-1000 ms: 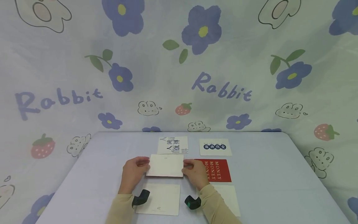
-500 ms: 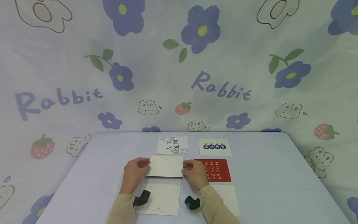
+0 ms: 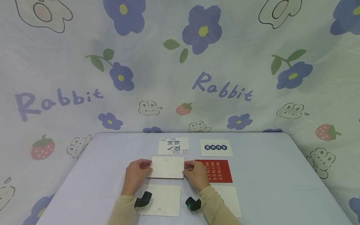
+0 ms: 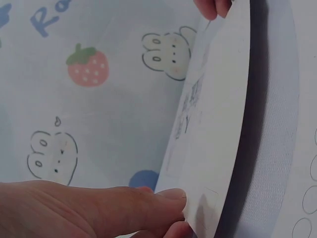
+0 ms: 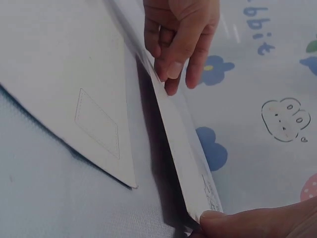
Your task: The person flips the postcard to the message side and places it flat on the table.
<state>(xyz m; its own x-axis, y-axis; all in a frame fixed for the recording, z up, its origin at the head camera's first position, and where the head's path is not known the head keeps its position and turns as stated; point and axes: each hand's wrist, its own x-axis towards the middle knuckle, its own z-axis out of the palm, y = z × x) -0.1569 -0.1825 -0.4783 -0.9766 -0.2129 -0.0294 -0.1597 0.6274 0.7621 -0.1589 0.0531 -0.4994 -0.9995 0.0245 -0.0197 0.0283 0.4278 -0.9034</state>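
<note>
My left hand [image 3: 137,175] pinches the left edge of a white postcard [image 3: 166,167], plain side up, and my right hand [image 3: 197,173] pinches its right edge. In the left wrist view the postcard [image 4: 218,124] is slightly bowed, with a dark shadow beneath its near edge. The right wrist view shows my thumb on one end of the postcard [image 5: 173,134] and the other hand at the far end. A red MONEY card [image 3: 219,171] lies partly behind my right hand. Another white postcard [image 3: 163,200] lies flat in front of the held one.
Two printed cards lie at the back, a black-lettered card [image 3: 166,146] and a blue-circled card [image 3: 216,153]. One more white card [image 3: 232,200] is partly under my right sleeve. Behind the white table [image 3: 281,175] hangs a patterned curtain [image 3: 157,78].
The postcard has sunk a little towards the table, and the dark strip under its front edge is thinner. My left hand has shifted slightly right and down; my right hand barely moves.
</note>
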